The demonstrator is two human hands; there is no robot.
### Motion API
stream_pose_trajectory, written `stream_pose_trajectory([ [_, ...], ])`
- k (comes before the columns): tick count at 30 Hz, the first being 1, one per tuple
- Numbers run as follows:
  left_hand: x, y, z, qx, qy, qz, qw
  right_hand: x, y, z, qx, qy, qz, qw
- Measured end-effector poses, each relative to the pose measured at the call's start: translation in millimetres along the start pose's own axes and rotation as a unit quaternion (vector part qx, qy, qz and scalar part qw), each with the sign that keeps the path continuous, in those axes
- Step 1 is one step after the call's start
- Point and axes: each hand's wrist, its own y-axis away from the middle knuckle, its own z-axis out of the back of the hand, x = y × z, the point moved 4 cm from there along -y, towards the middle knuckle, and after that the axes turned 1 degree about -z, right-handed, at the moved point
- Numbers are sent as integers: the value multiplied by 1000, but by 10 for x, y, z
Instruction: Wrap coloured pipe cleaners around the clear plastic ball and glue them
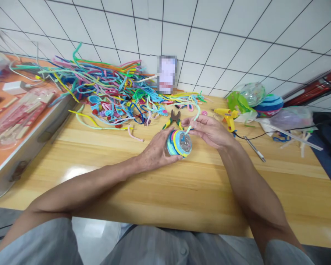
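My left hand point(157, 149) is wrapped round a small round container point(172, 144) banded with blue, yellow, pink and pale green pipe cleaners. Its clear end, tilted toward me and to the right, shows something blue. Between the fingertips of my right hand point(208, 129) a pale green pipe cleaner point(198, 112) is pinched. One end of it reaches the container's rim, and the rest loops upward over the fingers. Just behind the container lie pliers point(175, 117) with yellow-green handles and open jaws.
A tangled heap of coloured pipe cleaners point(107, 81) lies along the wall, beside an upright phone point(167, 75). To the right are a yellow glue gun point(229, 117), a pen point(255, 149) and a blue wrapped ball point(269, 103). Packaged chopsticks point(24, 114) lie on the orange surface at left.
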Motion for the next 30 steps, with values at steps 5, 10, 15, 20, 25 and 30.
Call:
stream_pose_trajectory([
  [5, 47, -1, 8, -58, -73, -27, 995, 44, 14, -44, -5, -20, 31, 999],
  [10, 135, -2, 43, -144, -130, -57, 979, 12, -8, -36, -39, -10, 27, 999],
  [15, 66, 4, 39, -104, -71, -79, 989, -20, -18, -53, -25, 2, 12, 1000],
  [20, 27, -3, 91, -75, -34, -60, 995, 0, -2, -61, -26, 1, 12, 1000],
  [25, 93, -16, 112, -57, -52, -9, 997, -23, -9, -21, -39, -2, 1, 999],
  [30, 76, -9, 86, -64, -44, -30, 997, -88, -32, -8, -19, -20, -29, 999],
])
